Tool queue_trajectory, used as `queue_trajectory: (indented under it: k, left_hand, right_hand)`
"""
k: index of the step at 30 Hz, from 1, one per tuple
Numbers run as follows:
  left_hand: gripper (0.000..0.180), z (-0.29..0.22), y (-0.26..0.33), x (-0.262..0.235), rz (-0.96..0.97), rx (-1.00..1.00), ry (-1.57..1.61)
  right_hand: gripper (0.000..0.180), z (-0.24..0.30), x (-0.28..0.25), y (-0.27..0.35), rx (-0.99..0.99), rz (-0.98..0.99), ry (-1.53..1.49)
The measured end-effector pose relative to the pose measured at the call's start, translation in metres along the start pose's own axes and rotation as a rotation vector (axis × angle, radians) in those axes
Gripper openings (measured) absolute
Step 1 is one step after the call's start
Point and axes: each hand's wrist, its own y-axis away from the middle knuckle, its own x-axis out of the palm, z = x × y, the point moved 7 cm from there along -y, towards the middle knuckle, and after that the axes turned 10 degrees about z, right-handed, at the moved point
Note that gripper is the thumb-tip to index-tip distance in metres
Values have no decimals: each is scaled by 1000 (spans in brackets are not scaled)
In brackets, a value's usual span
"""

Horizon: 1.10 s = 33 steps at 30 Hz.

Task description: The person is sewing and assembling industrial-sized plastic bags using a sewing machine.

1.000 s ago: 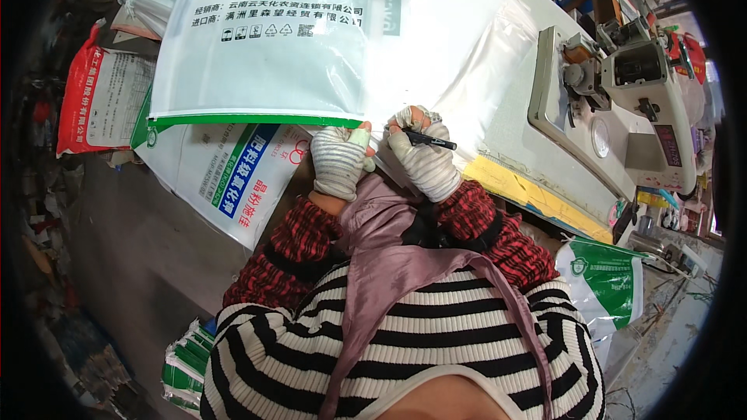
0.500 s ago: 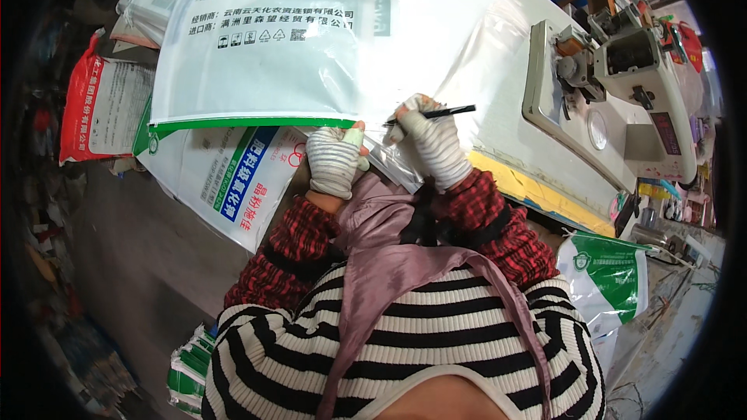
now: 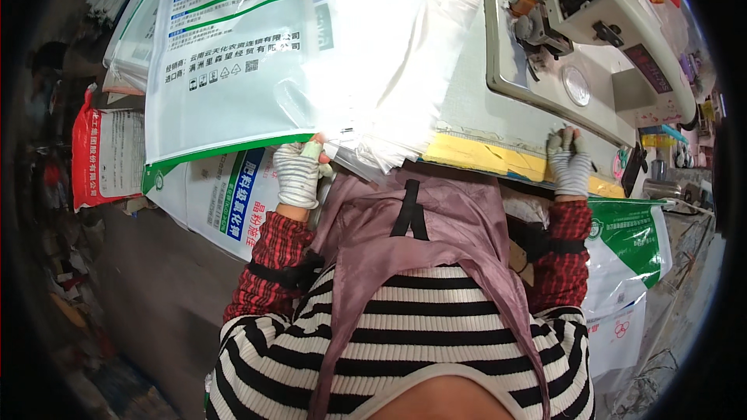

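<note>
A large white woven bag (image 3: 226, 101) with a green hem and printed text lies over the table, in front of me to the left. At its near right corner my left hand (image 3: 298, 175), in a striped fingerless glove, is closed on the edge, thumb on top. Clear plastic liners (image 3: 389, 128) fan out to the right of the corner. My right hand (image 3: 569, 163), gloved alike, is by the table's yellow front edge, below the sewing machine (image 3: 615, 39). Its fingers are curled; whether they hold the black pen is not plain.
Another printed bag (image 3: 233, 202) hangs below the left hand. A red and white sack (image 3: 109, 152) stands at the far left. Small tools and a black case (image 3: 636, 171) lie at the table's right end. A green and white bag (image 3: 626, 249) hangs below them.
My right hand has moved from the bag's corner, where it held a black pen, right to the table edge. The left hand and bag appear shifted left; the liners have spread.
</note>
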Motion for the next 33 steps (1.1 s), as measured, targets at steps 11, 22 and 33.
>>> queue_trajectory:
  k: [11,22,33]
  left_hand:
    - [15,-8,23,-20,39,-84,-233]
    - [18,-32,122,-167,77,-322,-454]
    - [28,-28,141,-339,-54,-775,-718]
  right_hand:
    - [22,-6,51,16,40,217,271]
    - [32,-123,301,69,-270,832,1250]
    - [76,-91,493,18,-927,632,1530]
